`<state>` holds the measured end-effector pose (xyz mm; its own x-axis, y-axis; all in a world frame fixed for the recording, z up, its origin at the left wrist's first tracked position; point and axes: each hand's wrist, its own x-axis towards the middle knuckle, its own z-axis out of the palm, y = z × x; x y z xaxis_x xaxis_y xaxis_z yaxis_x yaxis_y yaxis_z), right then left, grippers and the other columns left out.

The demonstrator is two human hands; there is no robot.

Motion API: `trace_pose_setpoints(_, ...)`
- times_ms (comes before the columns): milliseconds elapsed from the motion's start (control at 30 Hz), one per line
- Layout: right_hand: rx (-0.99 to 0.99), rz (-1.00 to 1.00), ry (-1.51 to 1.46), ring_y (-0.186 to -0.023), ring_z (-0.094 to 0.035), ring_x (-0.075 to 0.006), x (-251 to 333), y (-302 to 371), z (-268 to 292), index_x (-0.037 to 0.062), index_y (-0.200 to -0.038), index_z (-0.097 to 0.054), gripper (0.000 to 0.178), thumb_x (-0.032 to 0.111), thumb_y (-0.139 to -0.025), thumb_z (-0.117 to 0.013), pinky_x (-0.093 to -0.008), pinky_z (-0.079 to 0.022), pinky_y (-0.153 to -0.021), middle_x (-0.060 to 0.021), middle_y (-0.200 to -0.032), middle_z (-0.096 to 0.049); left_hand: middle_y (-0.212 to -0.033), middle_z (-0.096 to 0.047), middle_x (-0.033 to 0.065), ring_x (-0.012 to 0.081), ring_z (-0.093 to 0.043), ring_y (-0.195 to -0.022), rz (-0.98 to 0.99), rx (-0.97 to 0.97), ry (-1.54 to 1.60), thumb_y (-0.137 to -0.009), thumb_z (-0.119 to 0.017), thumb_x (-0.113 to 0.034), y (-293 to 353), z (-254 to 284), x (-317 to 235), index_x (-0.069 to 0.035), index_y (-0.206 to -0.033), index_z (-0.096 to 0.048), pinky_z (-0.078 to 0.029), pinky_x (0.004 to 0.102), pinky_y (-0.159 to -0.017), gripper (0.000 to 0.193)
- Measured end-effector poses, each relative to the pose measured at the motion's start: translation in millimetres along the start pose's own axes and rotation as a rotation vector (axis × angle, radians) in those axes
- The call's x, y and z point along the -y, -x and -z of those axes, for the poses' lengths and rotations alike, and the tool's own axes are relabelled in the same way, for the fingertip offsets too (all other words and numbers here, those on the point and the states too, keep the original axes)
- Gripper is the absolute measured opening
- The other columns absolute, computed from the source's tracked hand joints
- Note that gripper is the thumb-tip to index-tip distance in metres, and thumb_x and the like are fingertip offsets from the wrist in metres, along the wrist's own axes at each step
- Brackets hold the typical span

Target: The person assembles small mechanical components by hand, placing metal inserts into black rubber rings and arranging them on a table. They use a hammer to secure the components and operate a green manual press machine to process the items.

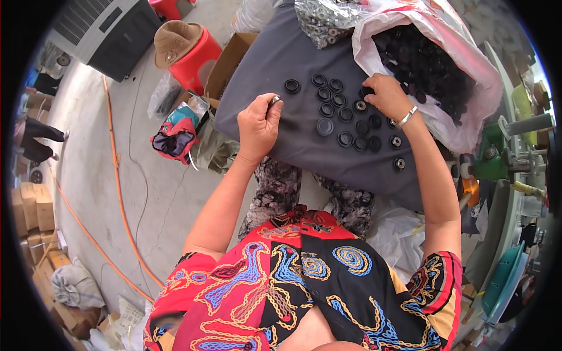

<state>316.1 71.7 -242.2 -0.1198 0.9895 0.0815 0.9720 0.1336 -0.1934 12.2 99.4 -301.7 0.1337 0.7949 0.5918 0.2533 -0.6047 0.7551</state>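
Observation:
My left hand is closed over the left part of the grey cloth-covered table, pinching a small metal bearing between thumb and forefinger. At the edge of a white sack, my right hand has its fingers closed round a small black cap, partly hidden by them. Several round black caps lie in loose rows between the hands, and a single black cap sits apart near my left hand. Toward the right, a few hold metal centres, such as the black cap with a bearing.
Black parts fill the sack. Beyond it lies a clear bag of metal bearings. Left of the table are a cardboard box, a red stool with a hat, and a red bag. Green machinery stands close on the right.

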Motion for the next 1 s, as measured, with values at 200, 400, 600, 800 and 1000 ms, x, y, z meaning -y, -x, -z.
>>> trace_pose_setpoints(200,-0.011,0.031,0.093,-0.089,-0.062,-0.0359,1,-18,-6,-0.0013,-0.091,-0.066,0.025,0.013,-0.072,-0.073,-0.0424,-0.049,-0.080,-0.0180,-0.091,-0.064,-0.073,-0.063,0.0097,0.0171,-0.056,-0.057,0.019,-0.006,0.027,-0.088,-0.066,-0.011,3,2,0,-0.002,-0.094,-0.063,-0.046,0.0276,-0.057,0.011)
trace_pose_setpoints(400,-0.293,0.113,0.439,-0.085,-0.064,-0.0274,46,5,21,0.0060,-0.082,-0.065,0.019,0.021,-0.075,-0.073,-0.0375,-0.051,-0.073,-0.0112,-0.084,-0.063,-0.065,-0.058,0.0047,0.0093,-0.050,-0.054,0.274,0.092,0.265,-0.092,-0.062,-0.013,-6,4,2,0.000,-0.094,-0.064,-0.041,0.0246,-0.050,0.013)
trace_pose_setpoints(600,-0.200,0.388,-0.307,-0.082,-0.060,-0.0284,146,59,11,0.0030,-0.095,-0.060,0.029,0.016,-0.072,-0.073,-0.0368,-0.051,-0.072,-0.0105,-0.085,-0.057,-0.065,-0.056,-0.0001,0.0057,-0.043,-0.044,0.863,0.346,0.808,-0.097,-0.056,-0.022,22,2,-67,-0.003,-0.090,-0.063,-0.031,0.0198,-0.038,0.022)
trace_pose_setpoints(800,-0.275,0.246,-0.332,-0.081,-0.059,-0.0318,141,94,-16,0.0022,-0.081,-0.057,0.013,0.010,-0.074,-0.066,-0.0391,-0.051,-0.071,-0.0133,-0.085,-0.054,-0.064,-0.056,0.0004,0.0055,-0.043,-0.043,1.003,0.585,0.867,-0.095,-0.059,-0.023,44,-11,-75,-0.005,-0.085,-0.064,-0.028,0.0195,-0.036,0.021)
trace_pose_setpoints(1000,-0.235,0.199,-0.446,-0.077,-0.061,-0.0308,131,109,-16,0.0021,-0.082,-0.059,0.010,0.007,-0.075,-0.064,-0.0397,-0.051,-0.066,-0.0123,-0.080,-0.055,-0.061,-0.052,-0.0014,0.0052,-0.042,-0.045,1.094,0.660,0.883,-0.094,-0.060,-0.021,53,-21,-79,-0.005,-0.087,-0.065,-0.026,0.0204,-0.036,0.018)
